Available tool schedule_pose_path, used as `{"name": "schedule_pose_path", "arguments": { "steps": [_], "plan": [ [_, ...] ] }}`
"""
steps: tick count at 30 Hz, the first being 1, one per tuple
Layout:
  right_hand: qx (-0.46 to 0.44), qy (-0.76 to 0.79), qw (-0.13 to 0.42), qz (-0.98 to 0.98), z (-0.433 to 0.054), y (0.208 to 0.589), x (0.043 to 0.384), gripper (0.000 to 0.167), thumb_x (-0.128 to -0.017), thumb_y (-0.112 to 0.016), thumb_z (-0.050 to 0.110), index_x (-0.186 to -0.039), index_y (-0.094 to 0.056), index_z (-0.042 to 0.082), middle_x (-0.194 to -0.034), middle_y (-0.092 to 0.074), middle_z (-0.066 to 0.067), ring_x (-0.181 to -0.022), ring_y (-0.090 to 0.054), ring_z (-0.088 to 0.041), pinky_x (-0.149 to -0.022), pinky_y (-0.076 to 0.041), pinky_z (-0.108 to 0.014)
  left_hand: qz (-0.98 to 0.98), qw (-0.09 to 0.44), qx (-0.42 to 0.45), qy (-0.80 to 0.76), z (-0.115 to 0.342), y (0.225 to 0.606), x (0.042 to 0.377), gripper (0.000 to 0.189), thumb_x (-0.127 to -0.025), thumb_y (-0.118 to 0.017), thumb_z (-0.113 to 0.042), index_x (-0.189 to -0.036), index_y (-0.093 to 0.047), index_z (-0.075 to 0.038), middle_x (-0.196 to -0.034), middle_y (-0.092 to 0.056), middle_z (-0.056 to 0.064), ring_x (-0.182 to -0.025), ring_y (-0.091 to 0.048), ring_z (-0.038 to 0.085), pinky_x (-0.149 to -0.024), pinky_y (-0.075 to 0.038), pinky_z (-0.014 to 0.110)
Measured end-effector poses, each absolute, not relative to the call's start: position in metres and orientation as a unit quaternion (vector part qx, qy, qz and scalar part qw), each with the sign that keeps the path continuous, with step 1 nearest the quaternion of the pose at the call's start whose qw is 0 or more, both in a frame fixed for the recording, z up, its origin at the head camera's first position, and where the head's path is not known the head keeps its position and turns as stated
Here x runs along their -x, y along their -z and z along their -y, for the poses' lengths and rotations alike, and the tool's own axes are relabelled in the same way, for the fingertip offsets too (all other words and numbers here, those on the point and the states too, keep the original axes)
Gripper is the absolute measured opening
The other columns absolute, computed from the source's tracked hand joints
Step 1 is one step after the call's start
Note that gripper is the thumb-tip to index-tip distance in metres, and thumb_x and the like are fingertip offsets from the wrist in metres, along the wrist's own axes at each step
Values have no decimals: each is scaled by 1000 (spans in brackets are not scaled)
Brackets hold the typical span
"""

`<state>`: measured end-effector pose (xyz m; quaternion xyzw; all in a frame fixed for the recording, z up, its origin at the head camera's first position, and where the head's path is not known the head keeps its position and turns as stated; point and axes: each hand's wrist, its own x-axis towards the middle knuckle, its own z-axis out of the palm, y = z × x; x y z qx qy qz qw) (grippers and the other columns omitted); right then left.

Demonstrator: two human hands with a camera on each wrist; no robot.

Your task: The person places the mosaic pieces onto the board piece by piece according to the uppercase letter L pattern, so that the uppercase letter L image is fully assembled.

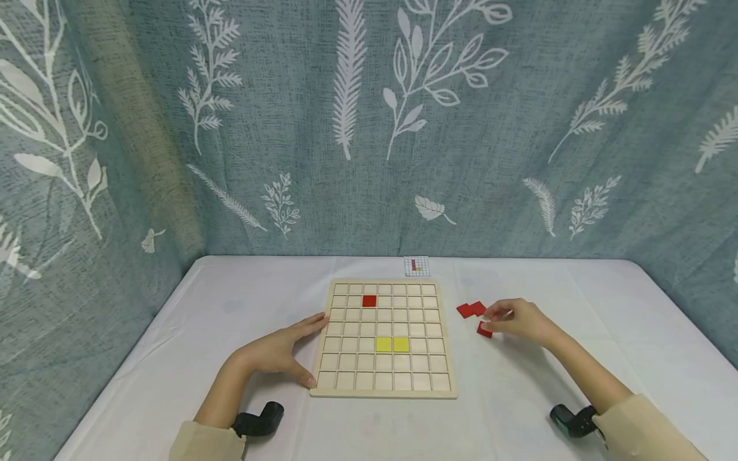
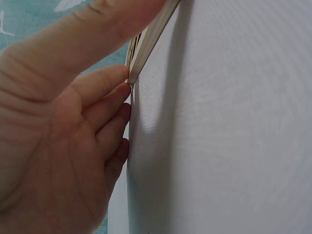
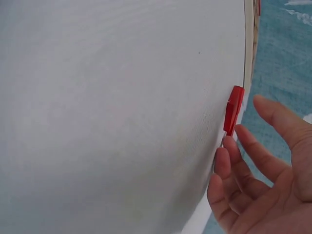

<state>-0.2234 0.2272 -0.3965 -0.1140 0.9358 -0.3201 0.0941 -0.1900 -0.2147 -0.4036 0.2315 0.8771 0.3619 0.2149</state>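
Observation:
A wooden grid board [image 1: 346, 381] lies on the table with one red square tile [image 1: 369, 301] and two yellow square tiles [image 1: 392, 344] in its cells. My left hand [image 1: 277, 351] rests at the board's left edge, thumb and fingers spread and touching the frame. In the left wrist view, the left hand's fingertips [image 2: 124, 73] meet the board's side. To the right of the board, my right hand [image 1: 521, 322] hovers over loose red tiles [image 1: 466, 310]. Its thumb is at a nearer red tile [image 1: 482, 330], partly covered. In the right wrist view, a gap separates thumb from fingers, beside the red tiles [image 3: 234, 108].
A small printed card [image 1: 417, 266] with a coloured grid pattern lies behind the board. White cloth [image 1: 242, 294] covers the table. A leaf-patterned curtain [image 1: 369, 192] hangs behind and to the sides. Black wrist devices [image 1: 259, 420] are worn at both sleeves.

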Motion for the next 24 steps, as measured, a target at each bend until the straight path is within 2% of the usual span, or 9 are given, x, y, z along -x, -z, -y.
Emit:
{"name": "schedule_pose_path", "arguments": {
  "steps": [12,17,24],
  "plan": [
    [116,318,111,-934,-231,399,219,31,-82,-69,27,-102,-67,3,-93,-66,-5,-81,-58,-18,-66,-48,-28,-875,212,-239,-363,217,405,190,108,-59,-85,-28,-145,-25,-1,-153,-12,18,-138,-8,43,-107,-13,61],
    [128,311,102,-936,-232,401,218,28,-80,-70,24,-100,-68,4,-91,-66,-3,-78,-56,-16,-64,-47,-27,-873,214,-241,-365,216,406,191,108,-59,-85,-28,-145,-25,-2,-153,-12,19,-138,-8,43,-106,-13,61],
    [194,302,76,-930,-229,402,216,26,-75,-74,15,-96,-67,2,-86,-63,-2,-72,-51,-14,-60,-47,-23,-874,214,-237,-366,215,407,191,109,-59,-85,-29,-145,-25,-2,-153,-12,18,-138,-8,43,-107,-12,61]
  ]
}}
